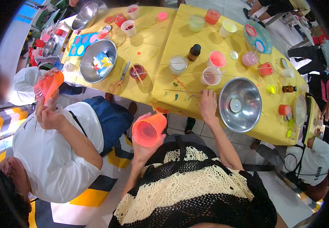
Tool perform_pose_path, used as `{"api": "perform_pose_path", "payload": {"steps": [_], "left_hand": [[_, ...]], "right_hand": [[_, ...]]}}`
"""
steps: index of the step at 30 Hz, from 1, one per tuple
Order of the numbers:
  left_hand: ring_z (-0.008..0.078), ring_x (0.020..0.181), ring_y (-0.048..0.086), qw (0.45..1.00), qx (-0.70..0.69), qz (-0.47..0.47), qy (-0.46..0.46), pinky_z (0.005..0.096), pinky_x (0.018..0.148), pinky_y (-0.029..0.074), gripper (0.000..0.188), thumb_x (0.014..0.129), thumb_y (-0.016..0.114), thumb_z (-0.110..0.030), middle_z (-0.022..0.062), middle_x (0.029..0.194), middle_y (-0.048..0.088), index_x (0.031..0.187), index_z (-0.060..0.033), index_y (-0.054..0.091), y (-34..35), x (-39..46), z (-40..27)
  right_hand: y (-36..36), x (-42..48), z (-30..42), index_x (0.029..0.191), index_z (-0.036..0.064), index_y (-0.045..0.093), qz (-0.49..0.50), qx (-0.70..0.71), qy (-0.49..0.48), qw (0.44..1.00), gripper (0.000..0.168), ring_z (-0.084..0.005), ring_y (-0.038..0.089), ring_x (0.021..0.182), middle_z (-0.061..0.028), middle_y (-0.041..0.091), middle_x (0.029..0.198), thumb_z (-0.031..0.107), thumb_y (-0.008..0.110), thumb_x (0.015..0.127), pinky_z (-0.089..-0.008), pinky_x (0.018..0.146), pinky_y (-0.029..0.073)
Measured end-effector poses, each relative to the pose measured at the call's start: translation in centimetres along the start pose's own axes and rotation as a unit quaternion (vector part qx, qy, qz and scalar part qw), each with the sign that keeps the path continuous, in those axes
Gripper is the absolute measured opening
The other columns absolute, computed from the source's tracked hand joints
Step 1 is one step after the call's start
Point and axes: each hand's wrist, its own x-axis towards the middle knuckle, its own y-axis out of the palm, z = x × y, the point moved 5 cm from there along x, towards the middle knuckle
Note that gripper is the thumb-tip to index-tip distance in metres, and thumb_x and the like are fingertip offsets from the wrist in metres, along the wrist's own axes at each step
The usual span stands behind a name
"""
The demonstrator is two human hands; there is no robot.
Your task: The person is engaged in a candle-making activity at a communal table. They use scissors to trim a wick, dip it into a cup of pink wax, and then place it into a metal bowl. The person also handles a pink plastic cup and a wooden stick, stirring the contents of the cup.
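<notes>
My left hand (148,142) is wrapped around a translucent orange plastic tumbler (150,128), tilted so its open mouth faces me. It is held before my body, off the table's edge. My right hand (208,105) rests at the table's near edge, fingertips down on the yellow cover. By those fingertips lie a thin curved purple strand (193,96) and a wooden stick (178,91); whether I pinch anything is hidden. Just right of that hand stands a steel bowl (251,114) with a small round metal tin (235,105) inside. Beyond the fingers is a white cup (211,76) with a stick across it.
A glass jar of white stuff (178,65), a brown bottle (194,52) and a pink-filled cup (216,59) stand farther back. Scissors (121,79) lie near a dark red jar (138,71). At left, a person in white (53,159) sits close; another hand grips an orange cup (49,85).
</notes>
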Motion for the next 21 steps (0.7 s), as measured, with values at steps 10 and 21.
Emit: {"api": "perform_pose_path", "payload": {"steps": [10, 21], "left_hand": [[0.0218, 0.112, 0.049, 1.0, 0.001, 0.01, -0.03, 0.035, 0.094, 0.041, 0.075, 0.06, 0.077, -0.002, 0.0139, 0.126, 0.044, 0.124, 0.0009, 0.037, -0.5, -0.4, 0.0], [0.019, 0.109, 0.05, 0.994, 0.113, 0.006, 0.006, 0.0312, 0.092, 0.042, 0.072, 0.059, 0.08, -0.008, 0.0108, 0.123, 0.047, 0.12, 0.0001, 0.043, -0.3, 1.2, -2.1]], "right_hand": [[-0.5, -0.2, 2.0, 0.105, 0.0, 0.054, -0.071, -0.109, -0.116, 0.985, 0.037, -0.0355, 0.043, 0.107, -0.0177, 0.047, 0.114, 0.002, 0.056, 0.068, -0.0465, 0.091, 0.035], [2.8, 2.5, 5.3, 0.089, 0.004, 0.053, -0.006, -0.082, -0.23, 0.97, 0.021, -0.0275, 0.049, 0.085, -0.0104, 0.049, 0.086, 0.007, 0.056, 0.068, -0.0396, 0.072, 0.04]]}}
